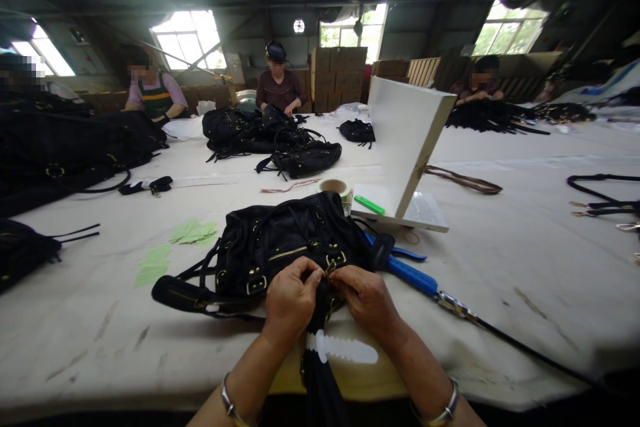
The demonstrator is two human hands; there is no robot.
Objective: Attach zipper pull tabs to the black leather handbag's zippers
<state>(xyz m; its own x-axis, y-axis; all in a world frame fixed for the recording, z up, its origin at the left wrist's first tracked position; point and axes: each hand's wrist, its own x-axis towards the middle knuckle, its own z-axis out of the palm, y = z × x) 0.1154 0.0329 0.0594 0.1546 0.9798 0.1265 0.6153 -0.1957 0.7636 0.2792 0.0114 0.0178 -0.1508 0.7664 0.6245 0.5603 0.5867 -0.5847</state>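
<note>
Black handbag [280, 247] — gold buckles [256, 284]

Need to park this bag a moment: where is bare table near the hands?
Bare tabletop lies right of the blue-handled tool, up to the black straps at far right. Another free patch: left of the black handbag, nearer than the green paper pieces. Crowded behind the handbag: tape roll, small green stick, white board stand.

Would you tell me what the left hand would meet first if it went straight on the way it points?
Most likely the black handbag: the left hand points forward and slightly right, at its gold buckle just ahead.
</note>
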